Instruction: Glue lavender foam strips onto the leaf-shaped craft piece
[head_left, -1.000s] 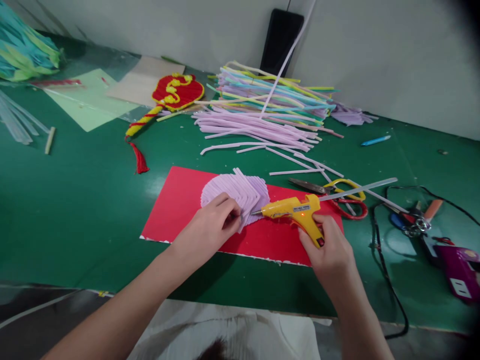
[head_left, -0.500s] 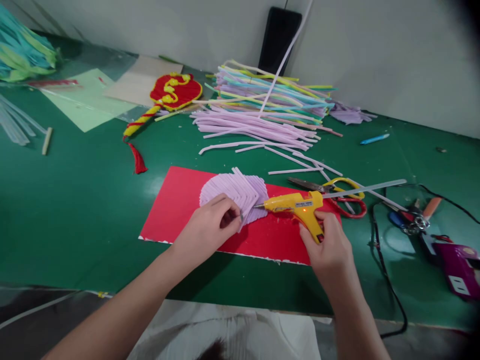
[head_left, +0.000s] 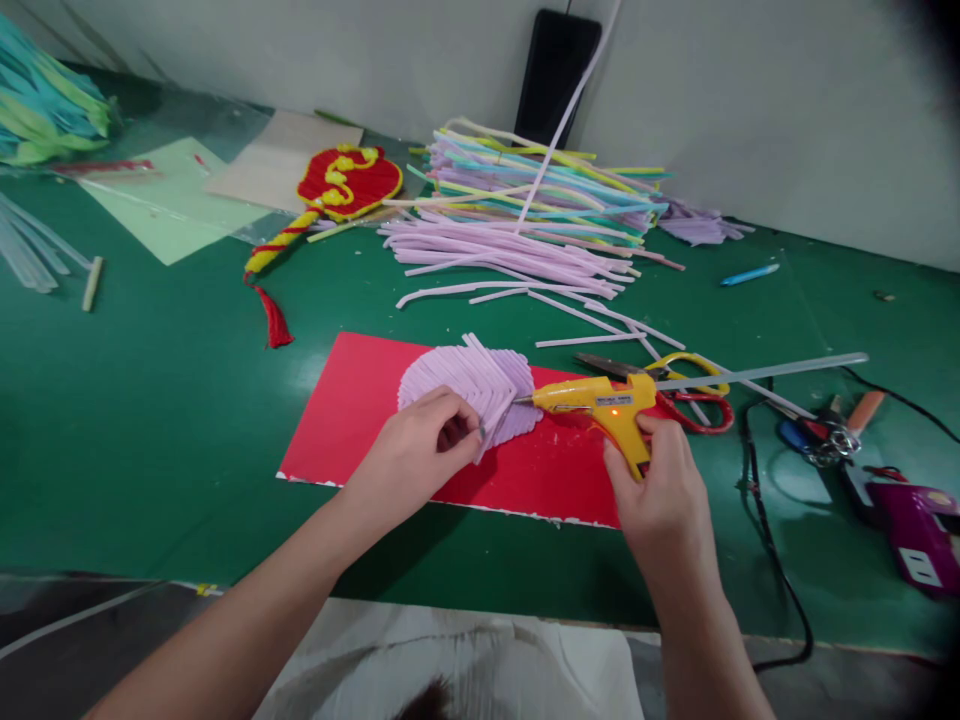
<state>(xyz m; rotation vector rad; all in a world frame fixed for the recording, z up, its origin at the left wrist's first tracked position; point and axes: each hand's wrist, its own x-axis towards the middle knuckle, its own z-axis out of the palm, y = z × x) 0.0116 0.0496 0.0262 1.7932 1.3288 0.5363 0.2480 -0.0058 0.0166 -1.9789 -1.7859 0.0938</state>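
Note:
A fan-shaped piece of lilac pipe-cleaner strips [head_left: 472,380] lies on a red card sheet [head_left: 352,400] on the green table. My left hand [head_left: 420,450] pinches the near edge of that lilac piece, fingers closed on it. My right hand [head_left: 660,490] grips the handle of a yellow hot glue gun [head_left: 600,400]. The gun's nozzle touches the right edge of the lilac piece. A clear glue stick [head_left: 757,372] sticks out of the back of the gun to the right.
A heap of pastel pipe cleaners [head_left: 525,220] lies behind the card. Yellow-and-red scissors [head_left: 675,385] rest right of the gun. A finished red-and-yellow fan with tassel [head_left: 330,195] is at back left. Black cables, tools and a purple device [head_left: 911,525] crowd the right.
My right hand has slid the glue gun rightwards along the lilac piece's edge, and the glue stick has swung flatter. My left hand keeps its pinch in place.

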